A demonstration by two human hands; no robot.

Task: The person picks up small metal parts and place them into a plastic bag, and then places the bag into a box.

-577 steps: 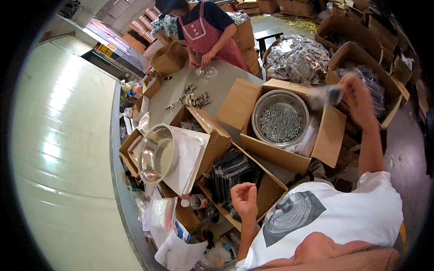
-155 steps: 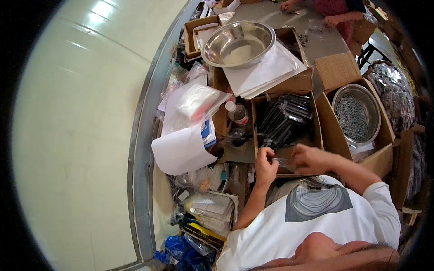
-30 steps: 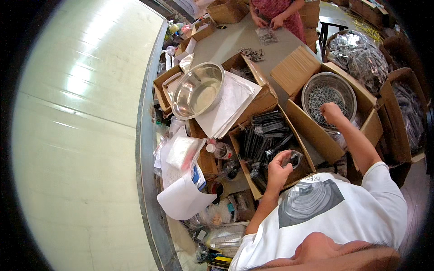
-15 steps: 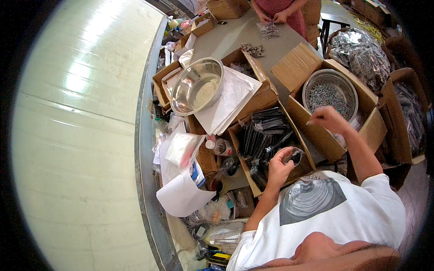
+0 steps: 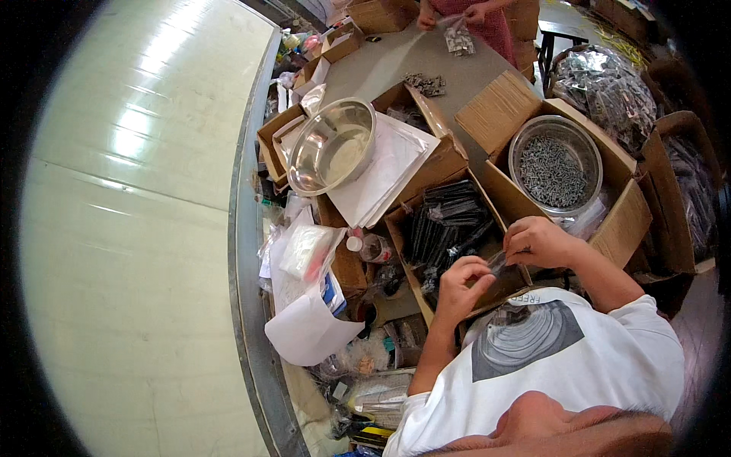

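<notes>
A small clear plastic bag [image 5: 496, 263] is stretched between my two hands, over the near end of a cardboard box [image 5: 417, 283]. My left hand [image 5: 463, 288] pinches one side of the bag. My right hand [image 5: 539, 242] has its fingers closed at the other side; whatever else it may hold is hidden. Several black packets [image 5: 448, 221] lie stacked inside the box. Beyond my right hand, a round metal bowl [image 5: 595, 164] full of small grey screws [image 5: 552, 171] rests in another open carton [image 5: 620, 217].
To the left, a steel basin [image 5: 293, 167] tilts on white papers [image 5: 396, 171]. A bottle [image 5: 373, 247] stands beside the black packets' box. Across the grey table [image 5: 388, 65], another person's hands [image 5: 474, 13] hold a bag of metal parts [image 5: 459, 39]. A large sack of metal pieces [image 5: 605, 95] stands at right.
My right hand has moved from the screw bowl down and left to the small bag, meeting my left hand. The other person's bag has been lifted and now hangs from their hands.
</notes>
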